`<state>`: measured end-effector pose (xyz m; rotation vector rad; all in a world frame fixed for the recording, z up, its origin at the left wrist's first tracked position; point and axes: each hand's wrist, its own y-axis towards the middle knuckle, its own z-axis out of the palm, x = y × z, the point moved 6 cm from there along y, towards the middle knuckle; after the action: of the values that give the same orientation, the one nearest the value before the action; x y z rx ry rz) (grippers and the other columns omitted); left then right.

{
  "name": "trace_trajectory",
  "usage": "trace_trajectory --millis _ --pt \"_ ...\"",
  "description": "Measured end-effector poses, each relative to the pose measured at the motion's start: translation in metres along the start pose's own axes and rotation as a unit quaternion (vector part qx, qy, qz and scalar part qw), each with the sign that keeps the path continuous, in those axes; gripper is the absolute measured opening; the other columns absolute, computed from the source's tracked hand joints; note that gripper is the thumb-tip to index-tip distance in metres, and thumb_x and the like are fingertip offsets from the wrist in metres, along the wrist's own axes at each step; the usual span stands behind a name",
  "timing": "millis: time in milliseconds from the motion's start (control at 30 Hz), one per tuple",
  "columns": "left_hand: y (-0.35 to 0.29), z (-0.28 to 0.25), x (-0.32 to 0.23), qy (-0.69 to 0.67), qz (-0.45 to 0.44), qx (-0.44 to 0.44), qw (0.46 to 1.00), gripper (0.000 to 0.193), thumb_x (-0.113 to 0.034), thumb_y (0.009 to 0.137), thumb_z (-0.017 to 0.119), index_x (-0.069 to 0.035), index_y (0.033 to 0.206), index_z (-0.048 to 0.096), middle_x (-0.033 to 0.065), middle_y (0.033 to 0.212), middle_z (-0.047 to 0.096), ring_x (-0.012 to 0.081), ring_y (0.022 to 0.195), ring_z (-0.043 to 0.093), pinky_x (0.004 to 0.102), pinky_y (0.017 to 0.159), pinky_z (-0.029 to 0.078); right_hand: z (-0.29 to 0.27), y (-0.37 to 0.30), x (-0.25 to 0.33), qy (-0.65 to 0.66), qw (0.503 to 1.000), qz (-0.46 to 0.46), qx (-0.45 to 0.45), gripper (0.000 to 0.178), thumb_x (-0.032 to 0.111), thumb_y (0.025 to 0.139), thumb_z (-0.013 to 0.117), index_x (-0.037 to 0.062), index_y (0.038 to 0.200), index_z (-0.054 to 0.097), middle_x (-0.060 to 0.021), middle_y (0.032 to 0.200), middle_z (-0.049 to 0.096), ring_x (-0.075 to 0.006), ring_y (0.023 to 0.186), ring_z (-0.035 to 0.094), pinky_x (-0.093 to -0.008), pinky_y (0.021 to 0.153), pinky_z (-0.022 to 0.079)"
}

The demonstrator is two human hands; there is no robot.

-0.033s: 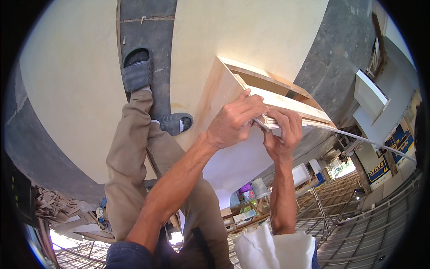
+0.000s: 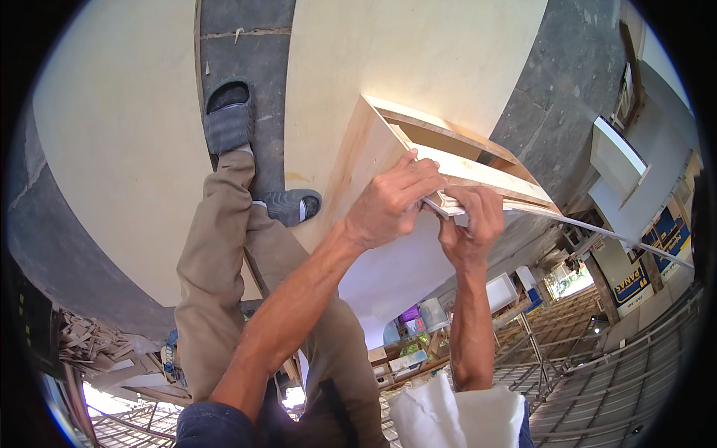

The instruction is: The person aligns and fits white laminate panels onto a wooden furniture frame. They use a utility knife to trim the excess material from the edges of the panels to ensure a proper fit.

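We count two bare hands, one pale open-sided plywood box (image 2: 388,145), one thin pale edge strip (image 2: 567,218), two grey sandals. Left hand (image 2: 392,201) clenched on strip at box corner; right hand (image 2: 469,224) pinches same strip from below. Box stands on pale plywood sheet (image 2: 112,149).

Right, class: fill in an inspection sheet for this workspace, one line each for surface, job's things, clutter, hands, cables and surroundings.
Surface: pale plywood sheets lying on grey concrete floor.
Job's things: open pale wooden box frame; thin pale edging strip running off its corner.
Clutter: wood offcuts at the left rim.
Hands: left hand pressing on the frame's corner; right hand pinching the strip there.
Cables: nothing seen.
Surroundings: grey sandals, khaki trousers, metal railings.
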<state>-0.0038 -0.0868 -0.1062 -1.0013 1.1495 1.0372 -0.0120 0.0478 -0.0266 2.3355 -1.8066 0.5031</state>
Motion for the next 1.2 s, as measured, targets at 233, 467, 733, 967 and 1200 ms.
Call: trace_trajectory --millis 233,467,733,967,1200 --pt "0.009 -0.001 -0.004 0.034 0.018 0.055 0.998 0.042 0.013 0.07 0.067 -0.003 0.109 0.069 0.019 0.11 0.071 0.0378 0.11 0.068 0.0557 0.111 0.045 -0.005 0.0 0.0 0.003 1.0 0.007 0.005 0.029 0.004 0.066 0.074 0.0081 0.095 0.072 -0.0055 0.081 0.064 -0.0269 0.076 0.061 -0.0393 0.071 0.045" --pt "0.017 0.004 -0.018 0.02 0.024 0.098 0.995 0.043 0.014 0.069 0.062 -0.002 0.108 0.068 0.0165 0.104 0.071 0.0383 0.102 0.068 0.0577 0.115 0.042 -0.01 -0.009 -0.013 0.034 0.999 0.027 0.002 0.037 -0.003 0.063 0.077 0.005 0.098 0.07 -0.0097 0.084 0.066 -0.0286 0.079 0.064 -0.0381 0.071 0.049" --pt "0.023 0.01 -0.012 -0.024 -0.002 0.127 0.992 0.044 0.014 0.066 0.057 -0.003 0.105 0.071 0.0163 0.083 0.068 0.0373 0.079 0.067 0.0575 0.12 0.037 -0.052 0.018 -0.023 -0.146 0.977 0.005 0.153 0.052 0.015 0.07 0.086 0.0073 0.119 0.069 -0.0076 0.115 0.07 -0.0287 0.11 0.064 -0.0433 0.098 0.048" --pt "0.023 0.008 -0.013 -0.042 -0.005 0.13 0.991 0.046 0.014 0.064 0.059 -0.003 0.105 0.072 0.0164 0.08 0.064 0.0368 0.08 0.066 0.0559 0.119 0.04 -0.085 0.031 -0.02 -0.329 0.911 -0.017 0.248 0.048 0.023 0.074 0.085 0.0084 0.117 0.071 -0.0049 0.114 0.072 -0.022 0.115 0.064 -0.0453 0.115 0.036" --pt "0.017 0.013 -0.016 -0.035 -0.01 0.083 0.996 0.042 0.014 0.066 0.059 -0.001 0.104 0.07 0.0166 0.088 0.068 0.0338 0.08 0.065 0.0524 0.114 0.045 -0.053 0.004 -0.051 -0.304 0.92 -0.032 0.246 0.008 0.013 0.085 0.071 0.0103 0.091 0.067 -0.003 0.087 0.064 -0.0211 0.095 0.065 -0.045 0.111 0.037"
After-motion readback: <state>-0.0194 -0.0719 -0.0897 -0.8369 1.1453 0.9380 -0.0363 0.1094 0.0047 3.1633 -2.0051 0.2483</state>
